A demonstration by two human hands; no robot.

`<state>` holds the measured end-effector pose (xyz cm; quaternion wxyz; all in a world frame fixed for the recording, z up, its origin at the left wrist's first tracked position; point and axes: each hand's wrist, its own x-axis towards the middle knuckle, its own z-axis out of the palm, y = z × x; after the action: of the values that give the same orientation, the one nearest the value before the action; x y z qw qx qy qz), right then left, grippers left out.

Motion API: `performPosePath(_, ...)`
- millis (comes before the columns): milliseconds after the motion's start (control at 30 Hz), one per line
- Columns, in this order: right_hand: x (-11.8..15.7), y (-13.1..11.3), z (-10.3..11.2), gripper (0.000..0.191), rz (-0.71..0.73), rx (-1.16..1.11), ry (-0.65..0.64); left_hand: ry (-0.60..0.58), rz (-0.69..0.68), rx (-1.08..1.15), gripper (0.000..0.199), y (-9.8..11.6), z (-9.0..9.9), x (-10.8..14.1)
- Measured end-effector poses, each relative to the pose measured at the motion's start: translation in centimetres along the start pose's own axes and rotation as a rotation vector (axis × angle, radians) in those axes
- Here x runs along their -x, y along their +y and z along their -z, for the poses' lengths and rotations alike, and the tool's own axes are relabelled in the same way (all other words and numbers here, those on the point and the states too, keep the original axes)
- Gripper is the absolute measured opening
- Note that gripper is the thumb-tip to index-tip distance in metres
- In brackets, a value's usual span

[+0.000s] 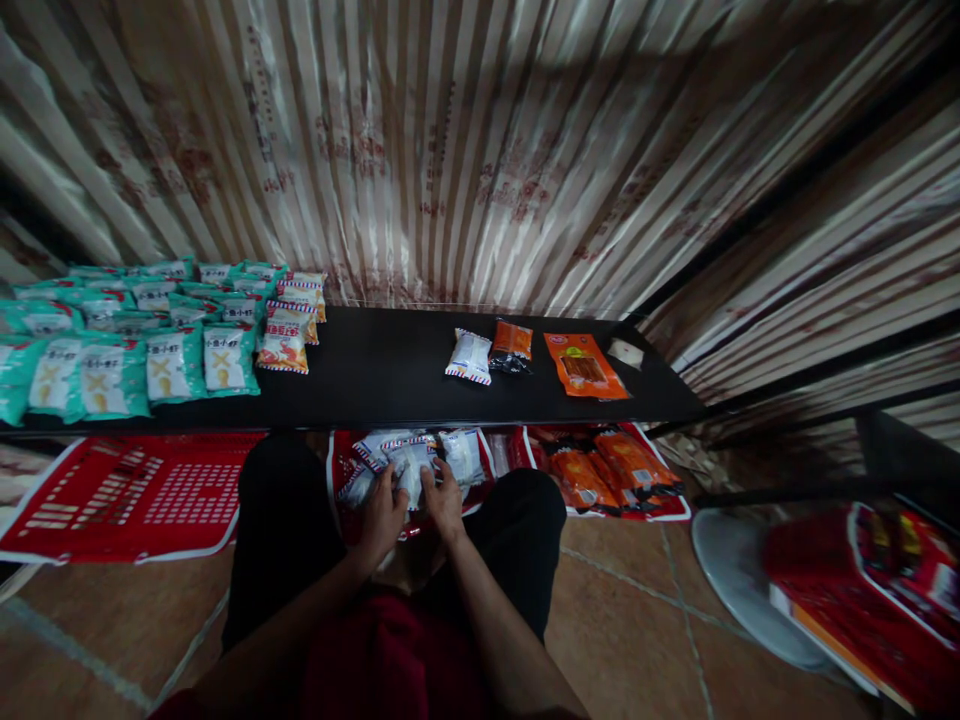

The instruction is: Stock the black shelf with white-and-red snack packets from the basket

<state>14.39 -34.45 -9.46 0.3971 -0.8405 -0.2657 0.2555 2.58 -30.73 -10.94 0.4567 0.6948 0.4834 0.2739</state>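
Observation:
Both hands are low in the middle, over a red basket (335, 500) of white snack packets with striped edges. My left hand (385, 515) has its fingers bent against the left side of a white packet (409, 468). At that packet's right side, my right hand (442, 500) holds it with curled fingers. More white packets (461, 455) lie around it in the basket. On the black shelf (382, 370) above, a single white packet (469, 357) lies beside an orange and black packet (511, 345).
Teal packets (101, 375) stand in rows at the shelf's left, next to orange-white packets (285, 335). A flat orange packet (583, 366) lies right. Below are an empty-looking red basket (187, 495) and one with orange packets (630, 462). A grey stool (739, 590) stands at right.

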Motion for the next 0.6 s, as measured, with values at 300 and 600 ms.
performPosePath(300,0.7,-0.4,0.2,0.053,0.013,-0.171,-0.042,-0.060,0.304,0.554,0.036,0.7,0.5,-0.8)
performPosePath(600,2.1,-1.4,0.3,0.049,0.011,-0.213,-0.080,-0.079,0.525,0.705,0.049,2.7,2.1,-0.1)
